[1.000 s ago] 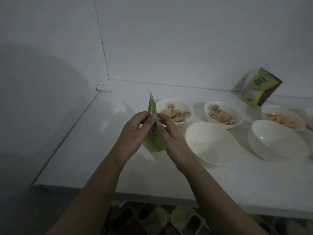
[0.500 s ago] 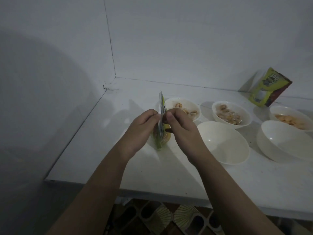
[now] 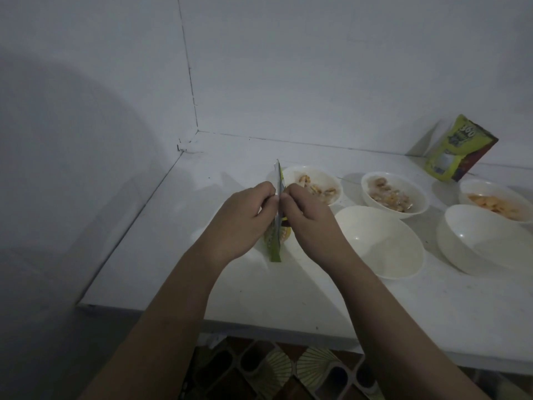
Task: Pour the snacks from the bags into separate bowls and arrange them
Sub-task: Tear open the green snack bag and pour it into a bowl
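Both hands are up over the white worktop (image 3: 161, 255), and the small green snack bag (image 3: 275, 235) stands edge-on between them. The left hand (image 3: 240, 223) pinches the bag's upper edge from the left; the right hand (image 3: 310, 223) pinches the same edge from the right, fingers (image 3: 288, 194) curled tight against the foil. So the top of the bag pokes up above the fingertips, the body hangs down below the knuckles, and its bottom corner sits at or just above the worktop (hard to tell which in this dim light).

Behind the right hand, a white bowl with snacks (image 3: 310, 184). Further right, a second filled bowl (image 3: 393, 194), and a third filled bowl (image 3: 499, 202) at the frame edge. Nearer the person, two empty bowls: one just beside the right wrist (image 3: 380, 243), the other well to the right (image 3: 487, 243). A larger green pouch (image 3: 458, 151) leans against the back wall.
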Available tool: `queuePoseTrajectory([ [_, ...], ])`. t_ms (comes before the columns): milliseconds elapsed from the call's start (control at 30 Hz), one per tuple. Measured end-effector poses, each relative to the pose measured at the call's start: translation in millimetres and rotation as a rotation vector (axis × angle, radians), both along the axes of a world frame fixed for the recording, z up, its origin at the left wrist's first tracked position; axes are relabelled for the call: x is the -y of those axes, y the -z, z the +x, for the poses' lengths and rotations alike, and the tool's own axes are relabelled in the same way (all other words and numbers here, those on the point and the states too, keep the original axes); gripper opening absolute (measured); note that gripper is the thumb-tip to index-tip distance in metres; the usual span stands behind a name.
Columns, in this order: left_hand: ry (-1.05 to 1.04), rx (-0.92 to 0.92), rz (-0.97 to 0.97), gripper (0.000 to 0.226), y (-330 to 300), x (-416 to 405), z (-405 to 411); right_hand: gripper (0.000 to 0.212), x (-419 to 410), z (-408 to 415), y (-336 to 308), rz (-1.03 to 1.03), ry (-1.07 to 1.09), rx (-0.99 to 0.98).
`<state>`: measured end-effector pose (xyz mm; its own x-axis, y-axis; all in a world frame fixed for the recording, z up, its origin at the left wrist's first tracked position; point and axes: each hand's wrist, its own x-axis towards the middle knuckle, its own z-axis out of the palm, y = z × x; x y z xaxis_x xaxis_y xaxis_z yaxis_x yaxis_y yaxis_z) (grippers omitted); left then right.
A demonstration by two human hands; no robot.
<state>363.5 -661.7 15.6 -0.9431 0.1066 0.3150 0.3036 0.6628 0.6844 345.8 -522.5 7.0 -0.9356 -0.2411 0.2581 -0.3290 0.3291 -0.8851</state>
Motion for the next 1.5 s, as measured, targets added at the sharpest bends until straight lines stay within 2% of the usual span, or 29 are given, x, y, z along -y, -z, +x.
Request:
queuePoseTrajectory([
  [133, -0.027, -0.039, 0.169, 0.033, 10, -7, 3, 0.039, -4, -3, -4, 0.123, -0.045, -0.097],
  [233, -0.091, -0.027, 0.349, 0.034, 18, -13, 2, 0.034, -4, -5, -2, 0.132, -0.036, -0.13],
  [467, -0.204, -0.027, 0.531, 0.033, 26, -21, -2, 0.027, 0, -3, 0, 0.061, -0.03, -0.036],
  [600, -0.191, 0.001, 0.52, 0.031, 21, -11, -4, 0.013, -1, 5, -1, 0.042, -0.124, 0.029],
  [700, -0.103, 0.07, 0.533, 0.015, 16, -7, -4, 0.013, -6, 5, 1, -0.017, -0.133, 0.101],
  [767, -0.04, 0.099, 0.533, 0.013, 13, -6, -3, 0.015, -8, 3, 1, -0.032, -0.12, 0.112],
  [867, -0.05, 0.084, 0.501, 0.015, 12, -7, -3, 0.015, -10, 1, 1, -0.05, -0.1, 0.085],
  [967, -0.072, 0.091, 0.5, 0.007, 12, -9, -3, 0.016, -11, -1, 2, -0.045, -0.098, 0.077],
  [1300, -0.054, 0.066, 0.384, 0.016, 1, -9, 0, 0.014, -14, 0, 3, 0.011, -0.147, 0.069],
  [1433, -0.057, 0.045, 0.349, 0.022, 6, -6, 1, 0.013, -18, -1, 4, 0.04, -0.035, 0.04],
  [1500, -0.053, 0.051, 0.372, 0.018, 10, -7, 2, 0.015, -19, -3, 4, 0.081, 0.028, 0.002],
])
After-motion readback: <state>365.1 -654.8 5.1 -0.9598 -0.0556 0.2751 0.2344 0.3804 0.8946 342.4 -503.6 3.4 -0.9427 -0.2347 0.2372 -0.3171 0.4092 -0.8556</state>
